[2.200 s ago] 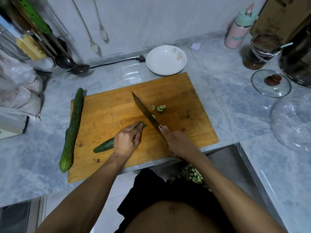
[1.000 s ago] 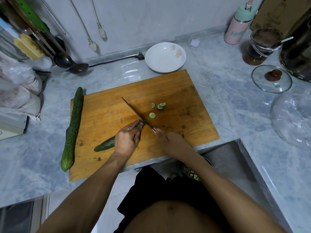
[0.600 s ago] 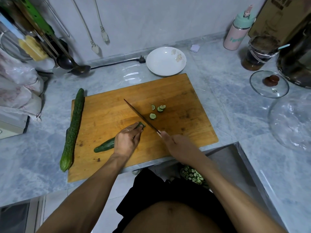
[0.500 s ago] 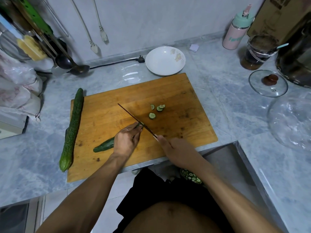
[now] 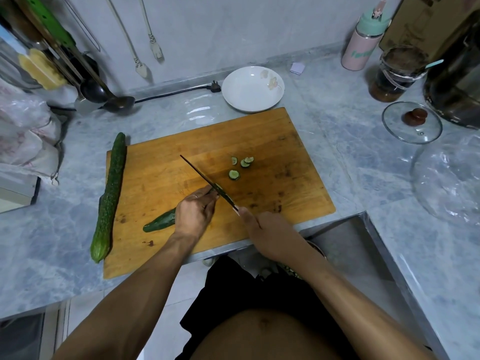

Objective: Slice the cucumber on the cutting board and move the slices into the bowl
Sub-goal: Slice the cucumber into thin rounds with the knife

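Lying on the counter: two cucumbers, one whole (image 5: 109,196), one part-cut (image 5: 161,220); four slices (image 5: 234,174); one cutting board (image 5: 272,141); one knife (image 5: 205,179); one bowl (image 5: 253,88).

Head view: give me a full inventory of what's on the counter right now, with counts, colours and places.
cutting board: 1, orange-brown wood, centre of the grey counter
cut cucumber: 1, dark green, near side of the board, under the left hand
whole cucumber: 1, green, along the board's left edge
slices: about 4, green, loose on the board right of the blade
knife: 1, dark blade, edge down at the cucumber's cut end
bowl: 1, white with a flower print, behind the board
ladle: 1, dark, far left by the wall
bottle: 1, pink with a mint cap, far right
glass lid: 1, clear with a brown knob, right
left hand: 1, holds the cucumber down
right hand: 1, grips the knife handle
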Demonstrator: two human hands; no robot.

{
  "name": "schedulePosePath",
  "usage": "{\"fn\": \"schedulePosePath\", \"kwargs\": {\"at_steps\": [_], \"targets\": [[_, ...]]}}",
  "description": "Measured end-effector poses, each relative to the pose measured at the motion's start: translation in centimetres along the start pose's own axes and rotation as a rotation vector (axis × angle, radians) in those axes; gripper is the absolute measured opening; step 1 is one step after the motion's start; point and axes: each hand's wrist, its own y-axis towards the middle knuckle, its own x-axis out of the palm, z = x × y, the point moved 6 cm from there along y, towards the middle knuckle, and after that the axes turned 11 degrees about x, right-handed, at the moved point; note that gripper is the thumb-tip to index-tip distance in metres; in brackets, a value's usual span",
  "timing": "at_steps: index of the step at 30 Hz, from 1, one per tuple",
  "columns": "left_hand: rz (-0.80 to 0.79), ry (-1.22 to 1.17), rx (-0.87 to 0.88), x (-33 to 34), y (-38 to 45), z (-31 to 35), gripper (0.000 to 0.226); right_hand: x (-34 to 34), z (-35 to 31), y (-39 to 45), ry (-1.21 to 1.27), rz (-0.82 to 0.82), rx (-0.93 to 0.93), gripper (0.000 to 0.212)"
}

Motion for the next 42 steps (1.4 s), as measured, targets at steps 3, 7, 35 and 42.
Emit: {"fn": "schedulePosePath", "kwargs": {"at_steps": [3,7,35,42], "targets": [[0.013,0.003,0.015,-0.3,0.1,0.3,0.018,0.0,0.2,-0.1,0.015,0.014,0.006,0.065],[0.016,0.002,0.026,-0.4,0.0,0.4,0.023,0.1,0.3,0.1,0.012,0.028,0.004,0.066],[0.049,0.048,0.05,0.0,-0.1,0.4,0.02,2.0,0.1,4.2,-0.021,0.022,0.065,0.067],[-0.021,0.105,0.089,-0.3,-0.1,0.2,0.039,0.2,0.6,4.3,0.004,0.051,0.062,0.067]]}}
